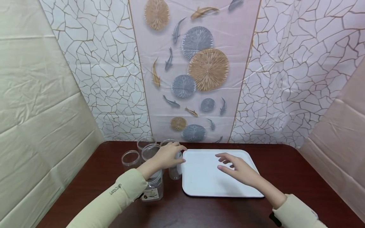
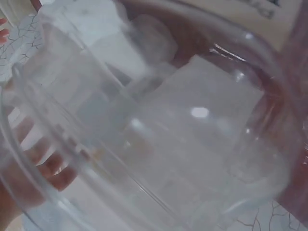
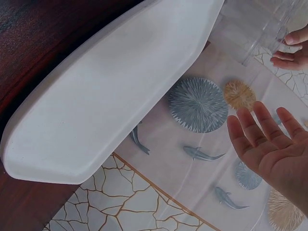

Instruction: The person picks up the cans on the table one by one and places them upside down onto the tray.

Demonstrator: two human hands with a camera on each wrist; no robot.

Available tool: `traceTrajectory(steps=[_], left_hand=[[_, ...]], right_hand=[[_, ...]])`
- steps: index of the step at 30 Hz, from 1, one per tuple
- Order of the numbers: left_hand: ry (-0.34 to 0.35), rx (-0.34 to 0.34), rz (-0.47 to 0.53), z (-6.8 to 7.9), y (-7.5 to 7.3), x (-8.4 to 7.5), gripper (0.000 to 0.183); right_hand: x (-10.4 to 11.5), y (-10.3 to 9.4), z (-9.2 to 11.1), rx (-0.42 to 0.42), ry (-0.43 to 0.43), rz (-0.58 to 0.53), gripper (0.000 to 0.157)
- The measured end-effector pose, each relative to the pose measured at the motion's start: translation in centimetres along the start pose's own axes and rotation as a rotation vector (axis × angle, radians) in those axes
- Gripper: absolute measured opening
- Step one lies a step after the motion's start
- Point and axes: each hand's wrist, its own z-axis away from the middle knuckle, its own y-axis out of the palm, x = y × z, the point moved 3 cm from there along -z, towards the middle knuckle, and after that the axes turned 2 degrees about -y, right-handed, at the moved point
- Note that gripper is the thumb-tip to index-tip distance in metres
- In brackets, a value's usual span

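Observation:
My left hand (image 1: 168, 155) is over the group of clear jars, its thumb and fingers apart, close above a tall clear jar (image 1: 175, 172) beside the white tray (image 1: 205, 177). Clear plastic (image 2: 192, 144) fills most of the left wrist view, and the fingers of that hand (image 2: 41, 159) show through it. My right hand (image 1: 240, 169) hovers over the tray with loosely bent fingers and nothing in it. In the right wrist view its palm (image 3: 281, 154) faces the camera, off the edge of the tray (image 3: 110, 91).
Several more open-topped jars stand on the left of the dark table (image 1: 97, 190), among them a labelled jar (image 1: 151, 193) in front and a round one (image 1: 130, 158) at far left. A patterned cloth (image 1: 196, 95) hangs behind the table.

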Motion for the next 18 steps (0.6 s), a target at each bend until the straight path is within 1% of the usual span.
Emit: traceTrajectory(steps=[6, 11, 14, 18], left_hand=[[-0.027, 0.094, -0.01, -0.5, 0.8, 0.1, 0.047], [-0.04, 0.134, -0.014, -0.9, 1.1, 0.2, 0.047], [-0.055, 0.161, -0.028, -1.2, 1.3, 0.1, 0.047], [-0.079, 0.196, -0.041, -1.4, 1.1, 0.0, 0.046]], right_hand=[[0.2, 0.2, -0.1, 0.005, 0.0, 0.006, 0.04], [0.4, 0.4, -0.2, 0.01, -0.006, 0.01, 0.042], [0.4, 0.4, -0.2, 0.009, -0.006, 0.011, 0.041], [0.5, 0.5, -0.3, 0.014, -0.011, 0.009, 0.039]])
